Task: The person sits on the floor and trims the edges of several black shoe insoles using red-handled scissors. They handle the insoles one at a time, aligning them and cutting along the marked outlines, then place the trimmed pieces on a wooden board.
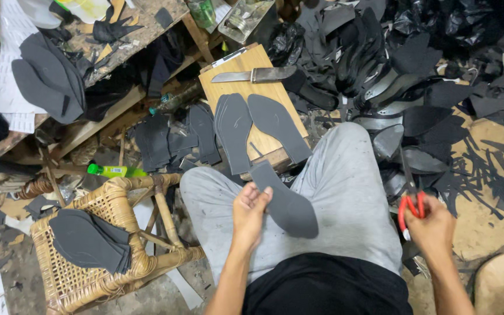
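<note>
1 sole [287,201] in left hand [249,210], 1 scissors [410,198] in right hand [433,227]

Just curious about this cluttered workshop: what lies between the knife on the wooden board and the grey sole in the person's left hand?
In the head view, two more grey sole cutouts lie on the board between them.

The person sits with both forearms reaching forward over the lap, legs in grey trousers spread apart. The left hand [250,207] is raised above the left thigh, fingers curled and thumb pressed in a pinch. The right hand [433,224] is out past the right knee, fist closed, knuckles up, fingers wrapped through red handles.
</note>
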`<state>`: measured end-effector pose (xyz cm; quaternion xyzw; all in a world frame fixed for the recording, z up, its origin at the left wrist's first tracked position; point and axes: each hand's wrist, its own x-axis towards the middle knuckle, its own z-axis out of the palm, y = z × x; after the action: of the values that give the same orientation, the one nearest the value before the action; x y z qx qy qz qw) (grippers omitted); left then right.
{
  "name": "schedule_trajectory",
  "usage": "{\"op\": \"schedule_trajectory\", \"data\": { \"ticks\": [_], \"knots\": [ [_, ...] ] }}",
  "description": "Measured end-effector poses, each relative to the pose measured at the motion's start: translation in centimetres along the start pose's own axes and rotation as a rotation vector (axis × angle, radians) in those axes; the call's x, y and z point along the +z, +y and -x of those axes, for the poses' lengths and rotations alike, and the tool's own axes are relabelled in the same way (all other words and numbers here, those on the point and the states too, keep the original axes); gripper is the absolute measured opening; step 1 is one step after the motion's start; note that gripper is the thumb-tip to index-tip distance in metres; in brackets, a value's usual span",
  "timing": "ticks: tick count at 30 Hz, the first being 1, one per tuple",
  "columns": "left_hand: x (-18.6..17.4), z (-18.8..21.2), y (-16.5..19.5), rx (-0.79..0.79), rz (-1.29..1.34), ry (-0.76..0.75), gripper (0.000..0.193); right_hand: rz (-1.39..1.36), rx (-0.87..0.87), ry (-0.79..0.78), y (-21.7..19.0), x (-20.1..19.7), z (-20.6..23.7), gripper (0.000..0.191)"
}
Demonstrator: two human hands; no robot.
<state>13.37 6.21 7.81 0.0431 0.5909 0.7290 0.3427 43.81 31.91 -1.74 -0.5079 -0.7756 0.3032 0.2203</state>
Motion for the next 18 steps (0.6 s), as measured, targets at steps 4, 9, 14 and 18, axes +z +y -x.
{"op": "schedule_trajectory", "data": {
  "ticks": [4,9,14,18],
  "knots": [
    [-1.9,-1.8,0.5,0.108,0.037,0.068,0.013,0.107,0.198,-0.035,6.6,0.8,4.4,0.029],
    [-3.8,-2.3,2.3,0.167,0.044,0.089,0.017,-0.154,0.153,-0.092,5.0,1.6,6.3,0.030],
    [-3.9,-1.5,5.8,0.168,-0.119,0.061,0.025,0.040,-0.054,-0.619,-2.6,-2.6,3.0,0.036],
    [-2.8,-0.1,8.2,0.383,-0.511,-0.021,0.022,0.199,-0.395,-0.928,-11.3,-4.6,2.0,0.063]
  ]
}}
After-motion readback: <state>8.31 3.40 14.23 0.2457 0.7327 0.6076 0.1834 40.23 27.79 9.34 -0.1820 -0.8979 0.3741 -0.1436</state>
